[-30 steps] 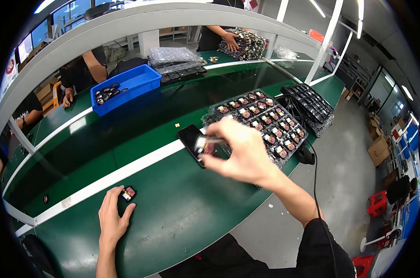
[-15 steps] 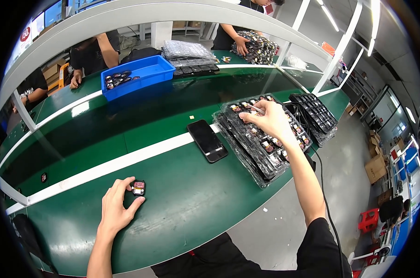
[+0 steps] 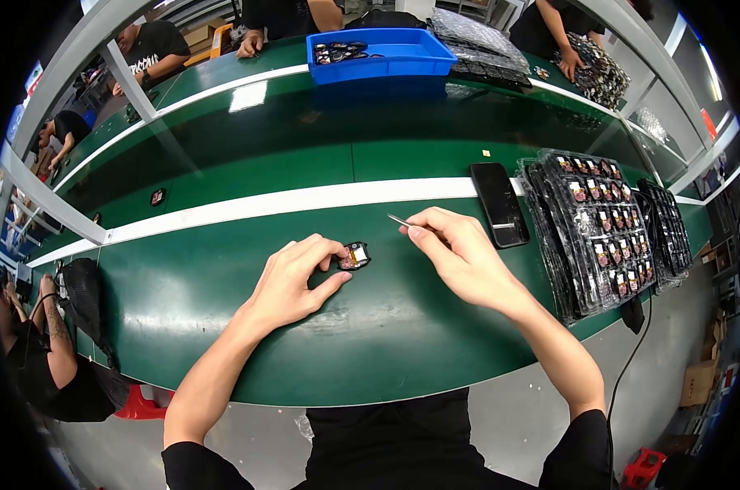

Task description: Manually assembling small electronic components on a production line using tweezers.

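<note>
A small black-cased electronic module [image 3: 356, 256], with a pale square and reddish parts showing, lies on the green bench. Thumb and fingers of my left hand [image 3: 292, 282] curl around its left side and hold it against the surface. To the right of it, my right hand [image 3: 460, 253] is closed on a pair of metal tweezers [image 3: 397, 220]. The tweezer tips point left, above the bench and apart from the module. A stack of clear and black trays [image 3: 586, 220] stands further right, its top tray filled with rows of similar modules.
A black phone [image 3: 498, 204] lies between my right hand and the trays. More black trays [image 3: 666, 229] and a cable stand at the far right. Across the white strip [image 3: 304, 200] sits another module [image 3: 157, 197]. Behind are a blue bin [image 3: 382, 69] and co-workers' hands.
My right hand has come away from the tray stack with the tweezers, toward the module. My left hand stays at the module. The view has turned, shifting the scene.
</note>
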Tool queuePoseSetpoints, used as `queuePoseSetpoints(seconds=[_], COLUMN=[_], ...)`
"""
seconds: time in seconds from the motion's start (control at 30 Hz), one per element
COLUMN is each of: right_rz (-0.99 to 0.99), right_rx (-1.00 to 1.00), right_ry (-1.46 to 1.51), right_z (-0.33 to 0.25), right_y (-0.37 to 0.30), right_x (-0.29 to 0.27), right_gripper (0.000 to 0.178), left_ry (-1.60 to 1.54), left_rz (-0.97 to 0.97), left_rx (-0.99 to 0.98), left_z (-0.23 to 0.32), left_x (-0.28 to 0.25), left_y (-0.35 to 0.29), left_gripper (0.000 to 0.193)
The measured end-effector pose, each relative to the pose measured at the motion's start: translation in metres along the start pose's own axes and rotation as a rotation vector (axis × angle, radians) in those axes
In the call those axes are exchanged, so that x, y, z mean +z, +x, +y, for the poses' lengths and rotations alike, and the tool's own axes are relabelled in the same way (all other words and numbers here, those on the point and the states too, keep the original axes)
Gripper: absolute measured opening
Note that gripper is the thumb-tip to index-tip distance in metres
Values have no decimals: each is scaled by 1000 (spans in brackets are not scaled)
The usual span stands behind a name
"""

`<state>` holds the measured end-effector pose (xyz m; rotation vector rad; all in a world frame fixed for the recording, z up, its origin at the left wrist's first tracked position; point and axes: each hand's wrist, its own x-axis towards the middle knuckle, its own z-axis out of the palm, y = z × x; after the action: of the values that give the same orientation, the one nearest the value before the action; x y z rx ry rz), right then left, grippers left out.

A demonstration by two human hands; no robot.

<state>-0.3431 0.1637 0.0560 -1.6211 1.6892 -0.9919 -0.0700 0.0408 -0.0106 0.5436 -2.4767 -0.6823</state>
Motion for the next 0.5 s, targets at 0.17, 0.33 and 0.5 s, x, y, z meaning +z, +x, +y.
queuePoseSetpoints(seconds=[0.17, 0.33, 0.5], right_rz=[83, 164, 93], right_rx=[-135, -80, 56], right_ry=[202, 234, 384], right_z=[39, 40, 44], right_y=[18, 9, 1], right_x=[54, 63, 63], right_gripper=[24, 17, 18], left_ry=[56, 50, 4], left_rz=[60, -13, -77], left_rx=[-99, -87, -7], left_z=[9, 5, 1], left_x=[-4, -6, -11], left_y=[2, -6, -8], left_gripper=[54, 53, 40])
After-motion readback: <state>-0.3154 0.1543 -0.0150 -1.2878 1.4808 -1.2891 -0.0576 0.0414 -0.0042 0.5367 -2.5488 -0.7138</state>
